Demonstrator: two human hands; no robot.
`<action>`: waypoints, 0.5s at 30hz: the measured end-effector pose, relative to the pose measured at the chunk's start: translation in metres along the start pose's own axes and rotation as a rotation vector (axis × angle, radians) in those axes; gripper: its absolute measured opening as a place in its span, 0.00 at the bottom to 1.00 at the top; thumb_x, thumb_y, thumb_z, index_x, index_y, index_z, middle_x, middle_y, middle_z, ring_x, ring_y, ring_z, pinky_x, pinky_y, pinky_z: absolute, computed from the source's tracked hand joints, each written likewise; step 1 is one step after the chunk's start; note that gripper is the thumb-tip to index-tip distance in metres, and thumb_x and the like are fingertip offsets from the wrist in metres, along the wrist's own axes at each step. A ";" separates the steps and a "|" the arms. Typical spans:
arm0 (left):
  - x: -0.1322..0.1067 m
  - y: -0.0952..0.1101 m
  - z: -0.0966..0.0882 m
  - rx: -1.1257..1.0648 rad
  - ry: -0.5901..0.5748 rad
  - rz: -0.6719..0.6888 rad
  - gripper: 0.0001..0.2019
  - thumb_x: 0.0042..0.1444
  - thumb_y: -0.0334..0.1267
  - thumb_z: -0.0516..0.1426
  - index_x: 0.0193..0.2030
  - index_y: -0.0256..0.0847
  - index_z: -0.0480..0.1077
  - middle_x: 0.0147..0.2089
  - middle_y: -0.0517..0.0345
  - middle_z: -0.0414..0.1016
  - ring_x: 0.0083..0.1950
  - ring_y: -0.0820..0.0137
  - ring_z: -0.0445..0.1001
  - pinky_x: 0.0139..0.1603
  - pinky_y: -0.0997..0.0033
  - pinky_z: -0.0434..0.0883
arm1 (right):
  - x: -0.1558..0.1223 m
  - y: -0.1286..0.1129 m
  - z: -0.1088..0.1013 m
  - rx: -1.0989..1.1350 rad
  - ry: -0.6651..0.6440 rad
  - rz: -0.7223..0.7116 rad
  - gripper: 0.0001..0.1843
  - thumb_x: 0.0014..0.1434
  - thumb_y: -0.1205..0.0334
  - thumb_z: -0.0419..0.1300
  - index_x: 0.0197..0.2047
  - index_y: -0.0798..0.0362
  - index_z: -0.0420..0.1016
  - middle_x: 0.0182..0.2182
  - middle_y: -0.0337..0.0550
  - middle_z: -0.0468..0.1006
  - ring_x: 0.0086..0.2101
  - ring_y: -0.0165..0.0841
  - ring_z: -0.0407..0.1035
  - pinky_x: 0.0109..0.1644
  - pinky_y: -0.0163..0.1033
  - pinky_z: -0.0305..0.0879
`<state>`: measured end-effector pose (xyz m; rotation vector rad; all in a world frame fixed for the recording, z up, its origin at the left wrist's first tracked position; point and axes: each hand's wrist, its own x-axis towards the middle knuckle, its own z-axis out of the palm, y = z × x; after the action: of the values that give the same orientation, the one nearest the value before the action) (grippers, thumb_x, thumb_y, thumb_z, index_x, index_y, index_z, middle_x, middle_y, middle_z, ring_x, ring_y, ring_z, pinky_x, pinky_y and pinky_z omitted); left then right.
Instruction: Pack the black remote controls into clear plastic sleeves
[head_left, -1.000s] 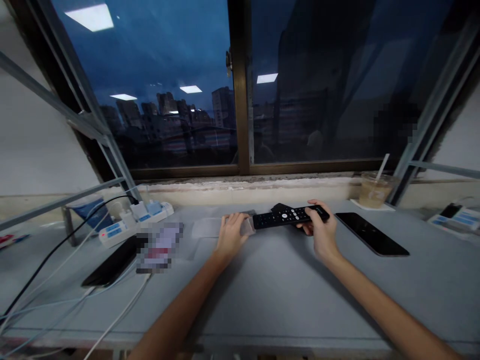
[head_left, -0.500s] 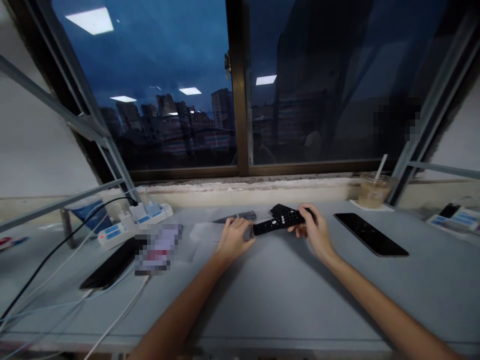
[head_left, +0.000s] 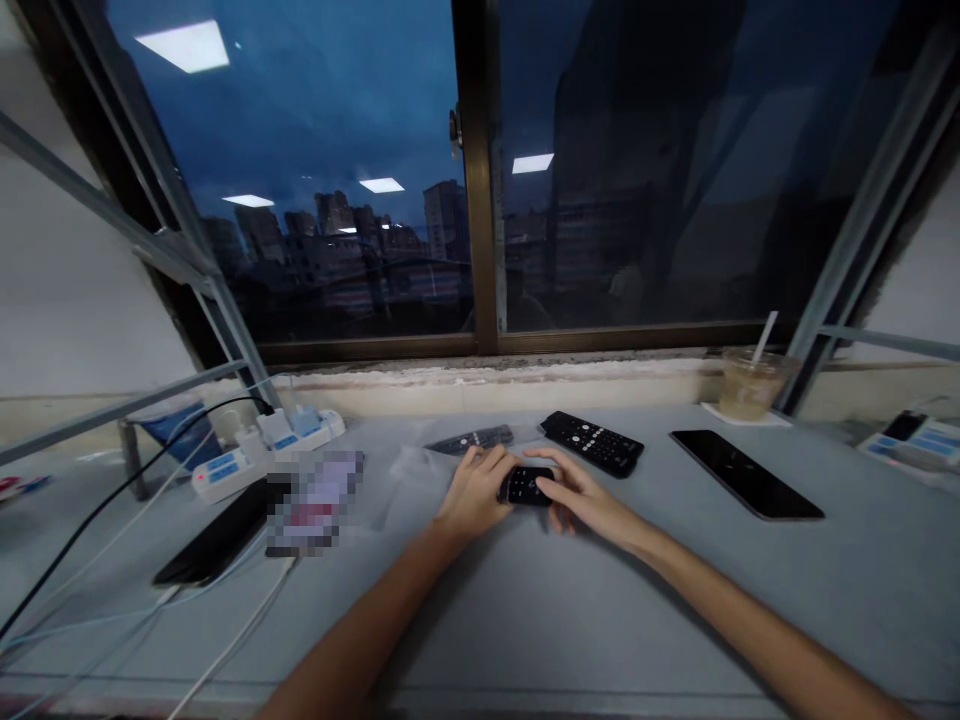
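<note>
Both my hands meet at the middle of the grey table (head_left: 525,600). My right hand (head_left: 581,497) grips a black remote control (head_left: 527,485) over its far end, so only a short stretch with buttons shows. My left hand (head_left: 478,489) is closed on the remote's left end, beside a clear plastic bag (head_left: 420,470) lying flat. A second black remote (head_left: 592,441) lies just behind my right hand. A grey remote (head_left: 471,439) lies behind my left hand.
A black phone (head_left: 746,473) lies to the right, an iced drink with a straw (head_left: 750,383) behind it. Left are a dark tablet (head_left: 214,538), a white power strip (head_left: 266,446) and loose cables (head_left: 135,600). Another power strip (head_left: 911,442) sits far right.
My right hand brought the remote down and leftward toward my left hand. The remote now lies between both hands, mostly covered. A second black remote behind it has come into view.
</note>
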<state>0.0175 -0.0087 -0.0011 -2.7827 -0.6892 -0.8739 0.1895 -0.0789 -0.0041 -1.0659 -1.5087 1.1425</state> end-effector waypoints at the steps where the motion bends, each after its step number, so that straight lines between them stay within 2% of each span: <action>1: 0.000 0.003 0.000 0.006 0.004 0.002 0.09 0.51 0.33 0.55 0.40 0.41 0.64 0.40 0.59 0.72 0.39 0.69 0.70 0.45 0.67 0.59 | 0.000 0.001 0.001 -0.001 0.008 0.002 0.28 0.54 0.50 0.56 0.56 0.47 0.56 0.32 0.39 0.72 0.19 0.23 0.66 0.15 0.28 0.57; 4: -0.001 0.012 0.001 -0.013 0.051 -0.010 0.13 0.52 0.35 0.55 0.46 0.40 0.62 0.42 0.57 0.72 0.41 0.68 0.70 0.44 0.66 0.59 | 0.000 0.002 0.003 0.021 -0.002 0.008 0.29 0.53 0.51 0.57 0.57 0.46 0.58 0.45 0.47 0.69 0.26 0.26 0.70 0.17 0.27 0.60; 6: -0.002 0.018 0.002 -0.035 0.098 0.008 0.17 0.54 0.37 0.54 0.50 0.39 0.59 0.43 0.54 0.72 0.42 0.67 0.71 0.43 0.67 0.60 | -0.001 0.001 0.005 0.063 -0.070 0.026 0.28 0.54 0.49 0.56 0.57 0.48 0.59 0.48 0.50 0.69 0.29 0.29 0.72 0.17 0.27 0.61; 10: -0.003 0.023 0.002 -0.051 0.168 0.099 0.17 0.58 0.37 0.50 0.55 0.39 0.56 0.44 0.53 0.72 0.43 0.67 0.70 0.43 0.67 0.60 | -0.002 -0.004 0.010 0.156 -0.192 0.075 0.29 0.55 0.47 0.54 0.57 0.51 0.61 0.43 0.51 0.72 0.27 0.32 0.74 0.17 0.29 0.62; 12: -0.001 0.021 -0.001 -0.060 0.202 0.117 0.18 0.59 0.39 0.49 0.55 0.38 0.56 0.44 0.51 0.71 0.45 0.66 0.69 0.44 0.66 0.61 | -0.002 -0.007 0.011 0.192 -0.144 0.089 0.28 0.55 0.46 0.54 0.54 0.53 0.63 0.38 0.49 0.74 0.24 0.31 0.73 0.16 0.28 0.60; 15: 0.003 0.012 -0.008 -0.030 0.195 0.068 0.24 0.55 0.47 0.54 0.54 0.38 0.57 0.47 0.48 0.69 0.48 0.62 0.67 0.46 0.62 0.61 | 0.000 -0.012 0.006 0.291 0.026 0.084 0.23 0.54 0.46 0.56 0.45 0.56 0.70 0.27 0.42 0.74 0.20 0.27 0.70 0.15 0.27 0.56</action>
<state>0.0213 -0.0207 0.0070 -2.6807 -0.5504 -1.1301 0.1821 -0.0827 0.0068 -0.9459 -1.2413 1.3542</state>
